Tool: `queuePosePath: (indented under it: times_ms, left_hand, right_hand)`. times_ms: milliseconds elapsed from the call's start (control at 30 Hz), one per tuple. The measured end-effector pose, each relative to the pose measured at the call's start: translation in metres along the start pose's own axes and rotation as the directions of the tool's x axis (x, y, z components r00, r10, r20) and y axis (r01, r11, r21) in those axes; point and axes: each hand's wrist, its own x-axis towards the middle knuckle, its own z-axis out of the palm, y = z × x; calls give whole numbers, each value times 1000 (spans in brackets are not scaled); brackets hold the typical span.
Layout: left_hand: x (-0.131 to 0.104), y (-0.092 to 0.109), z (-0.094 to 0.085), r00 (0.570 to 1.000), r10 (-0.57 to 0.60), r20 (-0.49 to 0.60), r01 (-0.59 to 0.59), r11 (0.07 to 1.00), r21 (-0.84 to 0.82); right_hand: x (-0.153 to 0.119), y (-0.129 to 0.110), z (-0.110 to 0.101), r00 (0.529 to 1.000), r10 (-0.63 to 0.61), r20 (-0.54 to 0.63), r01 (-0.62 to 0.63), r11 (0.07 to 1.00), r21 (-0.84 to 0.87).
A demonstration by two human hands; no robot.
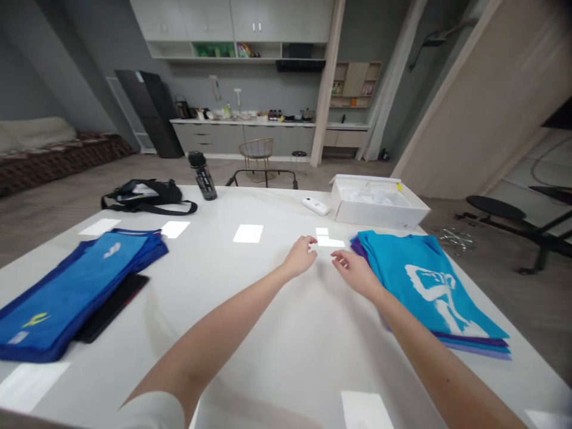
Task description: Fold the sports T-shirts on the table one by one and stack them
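Observation:
Over the middle of the white table [268,310], my left hand [301,256] is held with fingers loosely curved and nothing in them. My right hand [354,271] hovers a short way to its right, also unfilled, its fingers bent and apart. A gap separates the two hands. Closest to my right hand lies a stack of folded shirts [406,262], bright blue with a white print on top and purple layers beneath. Far to the left of my left hand is another stack of folded blue garments [84,286], partly covering a flat black item [114,307].
A white open box [375,211] stands at the back right beside a small white device [316,206]. At the back left are a black bottle [203,177] and a black strap bag [147,195]. A chair [263,173] stands beyond the table's far edge.

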Motion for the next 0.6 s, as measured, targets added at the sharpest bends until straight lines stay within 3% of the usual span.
queuePosePath:
  times_ms: [100,233,333,433,533,600]
  left_hand:
    - [-35,-22,-69,999,-44,-28,46,997,64]
    - [-87,-59,-176,983,-84,-162,108,984,143]
    - [-131,-88,-260,944,-122,-305,191,959,209]
    - [-179,-115,-335,887,-156,-434,307,902,302]
    - [-227,-138,-391,816,-202,-541,446,816,368]
    - [-257,-152,-415,766,-246,-594,553,723,414]
  right_hand:
    - [11,-58,54,994,-32,109,21,995,99]
    - [41,-141,122,972,-77,222,28,976,215]
    - [65,-213,172,948,-121,294,35,959,281]
    - [84,-289,223,922,-216,322,123,950,286]
    - [94,-359,278,863,-375,338,290,916,276]
    - [98,-399,315,805,-475,356,387,875,292]
